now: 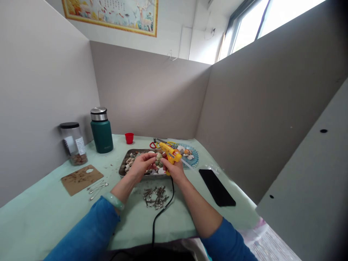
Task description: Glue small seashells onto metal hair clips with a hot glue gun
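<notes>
Over a metal tray (pixel 125 175) of shells and stones, both hands are close together. In my right hand (pixel 174 169) is a yellow glue gun (pixel 170 152), its nozzle pointing up and left and a clear glue stick out of its back. My left hand (pixel 143 165) is closed, with thumb and fingertips pinched beside some small greenish pieces (pixel 159 159). Whether those pieces are held or lie in the tray cannot be made out. A pile of metal clips (pixel 156 197) lies in front of the tray, beside the gun's black cord (pixel 154 220).
A green flask (pixel 102 134), a jar (pixel 74 145) and a red cup (pixel 129 138) stand at the back left. Brown card (pixel 81 180) and cotton swabs (pixel 97 188) lie left. Scissors (pixel 153 145), a blue shell plate (pixel 194 159) and a black phone (pixel 216 187) are right.
</notes>
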Demonstrator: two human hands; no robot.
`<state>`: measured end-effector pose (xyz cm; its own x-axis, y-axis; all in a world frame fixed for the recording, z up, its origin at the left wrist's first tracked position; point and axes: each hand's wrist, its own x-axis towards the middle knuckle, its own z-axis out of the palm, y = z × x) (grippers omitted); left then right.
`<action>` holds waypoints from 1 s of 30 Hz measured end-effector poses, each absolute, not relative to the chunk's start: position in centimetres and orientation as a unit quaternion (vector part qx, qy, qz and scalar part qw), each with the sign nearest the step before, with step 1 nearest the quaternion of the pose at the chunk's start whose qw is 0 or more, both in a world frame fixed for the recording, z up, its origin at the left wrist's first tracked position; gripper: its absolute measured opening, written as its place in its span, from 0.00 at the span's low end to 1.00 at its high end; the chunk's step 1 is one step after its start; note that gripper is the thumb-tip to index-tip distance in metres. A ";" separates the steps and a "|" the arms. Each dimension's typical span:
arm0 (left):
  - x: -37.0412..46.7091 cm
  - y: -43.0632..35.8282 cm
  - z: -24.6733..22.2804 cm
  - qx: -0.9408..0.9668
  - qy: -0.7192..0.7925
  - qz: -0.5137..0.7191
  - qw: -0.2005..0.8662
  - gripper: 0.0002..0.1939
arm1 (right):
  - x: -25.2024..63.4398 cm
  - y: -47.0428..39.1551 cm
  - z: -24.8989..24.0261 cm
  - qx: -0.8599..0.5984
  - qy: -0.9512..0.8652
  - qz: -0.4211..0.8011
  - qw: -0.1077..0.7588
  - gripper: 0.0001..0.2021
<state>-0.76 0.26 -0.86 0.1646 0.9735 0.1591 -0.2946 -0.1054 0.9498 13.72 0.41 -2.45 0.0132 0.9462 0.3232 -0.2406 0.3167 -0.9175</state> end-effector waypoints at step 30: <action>-1.0 0.6 -1.1 0.474 0.334 0.557 0.595 0.19 | 13.9 1.0 -3.0 -0.354 -0.544 0.447 0.616 0.14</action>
